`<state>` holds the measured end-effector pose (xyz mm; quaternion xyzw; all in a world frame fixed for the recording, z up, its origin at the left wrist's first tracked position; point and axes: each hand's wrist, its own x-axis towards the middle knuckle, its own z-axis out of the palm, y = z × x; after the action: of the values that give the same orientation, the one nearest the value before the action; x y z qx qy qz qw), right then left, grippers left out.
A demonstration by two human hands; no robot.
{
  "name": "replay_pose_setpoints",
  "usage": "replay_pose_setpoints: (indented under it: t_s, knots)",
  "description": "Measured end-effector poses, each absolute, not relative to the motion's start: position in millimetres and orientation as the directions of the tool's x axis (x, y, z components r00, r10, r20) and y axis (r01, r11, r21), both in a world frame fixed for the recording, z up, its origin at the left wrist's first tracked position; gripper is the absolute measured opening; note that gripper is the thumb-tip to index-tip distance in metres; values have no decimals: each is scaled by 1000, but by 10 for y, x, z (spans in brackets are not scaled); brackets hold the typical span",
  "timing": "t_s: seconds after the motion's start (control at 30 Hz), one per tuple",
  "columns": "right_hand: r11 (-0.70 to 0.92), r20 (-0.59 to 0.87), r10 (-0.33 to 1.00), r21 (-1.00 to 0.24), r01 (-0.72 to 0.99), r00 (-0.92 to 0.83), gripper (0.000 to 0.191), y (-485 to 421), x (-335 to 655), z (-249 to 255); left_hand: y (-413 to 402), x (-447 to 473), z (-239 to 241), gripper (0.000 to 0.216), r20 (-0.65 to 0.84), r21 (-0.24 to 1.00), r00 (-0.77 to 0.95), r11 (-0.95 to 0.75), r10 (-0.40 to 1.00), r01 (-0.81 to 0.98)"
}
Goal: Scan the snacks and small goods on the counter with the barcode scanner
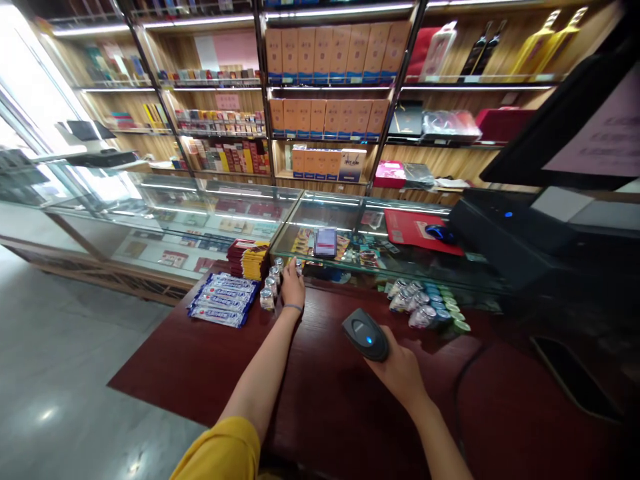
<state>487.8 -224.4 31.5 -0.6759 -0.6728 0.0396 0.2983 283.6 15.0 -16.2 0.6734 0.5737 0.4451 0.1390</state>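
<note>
My right hand (400,367) grips a dark handheld barcode scanner (361,331) with a lit blue light, raised over the dark red counter. Stretched forward, my left hand (293,288) has its fingers around a small silver-topped container (299,267), partly hidden by the hand. Just left of it, a row of similar silver-topped containers (267,299) stands on the counter. Blue-and-white long packets (224,299) lie side by side at the left. Behind them is a stack of yellow and red packs (249,259).
Silver, blue and green-topped containers (429,307) form a group at the right. A phone (575,377) and a cable lie nearby. Beyond are a glass display case (220,207), a small sign (325,241), a red mat (420,232) and a monitor (575,127).
</note>
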Motion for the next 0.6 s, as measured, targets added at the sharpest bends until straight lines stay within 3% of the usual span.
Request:
replay_pose_setpoints:
  t_s: [0.17,0.37,0.6]
  knots:
    - [49,362,924,-424,904,120,39,-2300,4910,356,95,2839,-155,68,502,675,-31,-370,864,639]
    - [-11,367,910,-444,896,193,35,-2430,5005,377,-65,2867,-127,54,668,605,30,-566,744,560]
    - [-133,337,883,-486,864,326,28,-2639,5140,476,-444,3283,-119,44,702,592,186,-709,687,385]
